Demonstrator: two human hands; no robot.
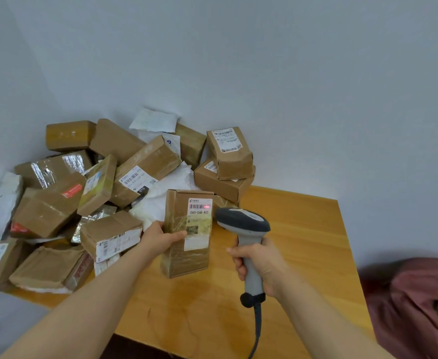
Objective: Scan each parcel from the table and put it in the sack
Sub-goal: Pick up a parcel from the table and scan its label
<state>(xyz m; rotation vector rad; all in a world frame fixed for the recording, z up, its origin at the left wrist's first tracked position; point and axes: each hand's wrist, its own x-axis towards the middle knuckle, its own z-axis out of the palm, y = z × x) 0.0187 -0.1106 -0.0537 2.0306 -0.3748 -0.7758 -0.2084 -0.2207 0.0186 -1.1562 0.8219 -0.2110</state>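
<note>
Scan step in progress. Left grip (pixel 160 238) holds a brown parcel (pixel 184 257) upright over the desk (pixel 303 242), label facing the scanner (pixel 246 221); right grip (pixel 260 265) is wrapped round the scanner handle, red line on the barcode (pixel 199 206). Next, by my read: swing the parcel right to the dark red sack (pixel 414 301) beside the desk and drop it in. Big pile (pixel 96 193) of parcels waits at the desk's far left, against the wall. Wooden desk, plain grey walls (pixel 290 73).

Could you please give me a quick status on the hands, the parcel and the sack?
Left hand holds parcel upright. Right hand grips scanner, red line on label. Sack at right, scanner arm between.
</note>
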